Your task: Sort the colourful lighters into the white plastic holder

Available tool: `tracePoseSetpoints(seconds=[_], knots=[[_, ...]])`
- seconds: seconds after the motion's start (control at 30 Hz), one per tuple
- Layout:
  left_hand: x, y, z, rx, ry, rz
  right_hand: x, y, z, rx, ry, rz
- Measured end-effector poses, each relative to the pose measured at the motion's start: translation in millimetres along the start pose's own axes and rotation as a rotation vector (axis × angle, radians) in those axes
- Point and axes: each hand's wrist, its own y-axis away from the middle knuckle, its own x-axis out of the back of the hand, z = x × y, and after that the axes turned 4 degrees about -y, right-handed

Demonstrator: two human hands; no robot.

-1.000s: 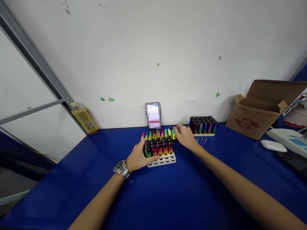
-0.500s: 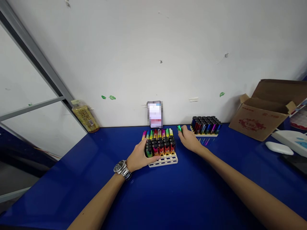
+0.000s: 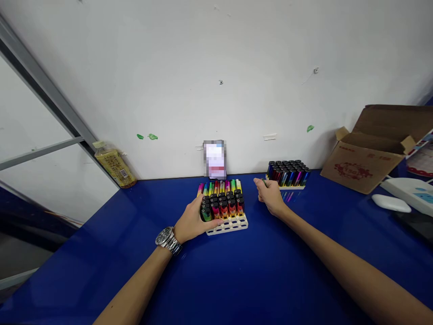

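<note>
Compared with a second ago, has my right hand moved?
Yes: your right hand has moved rightward, farther from the propped-up smartphone.

We record a smooth, glossy blue flat worktop (image 3: 216,280); a matt, cream, plastic-looking perforated rack (image 3: 227,230); glossy, metallic-looking, multicoloured black-topped cylinders (image 3: 291,178); a polished silver metal wristwatch (image 3: 165,236); a matt brown cardboard box (image 3: 353,169).

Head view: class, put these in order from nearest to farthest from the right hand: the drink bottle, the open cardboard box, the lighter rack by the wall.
From the right hand:
1. Lighter rack: just beyond it, slightly right.
2. Open cardboard box: farther right.
3. Drink bottle: far left, by the wall.
</note>
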Motion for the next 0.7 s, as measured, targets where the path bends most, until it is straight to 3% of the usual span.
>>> tracePoseSetpoints(seconds=[0.1,0.3,0.7], knots=[[0.0,0.0,-0.2,0.009,-0.008,-0.002,1.6,0.6,4.2,0.008,0.037,0.069],[-0.4,-0.1,-2.2,-0.004,-0.009,0.0,1.2,-0.6,6.5,-0.003,0.011,0.015],[-0.2,0.3,-1.5,0.011,-0.029,-0.005,2.6,-2.1,8.1,-0.002,0.023,0.04]])
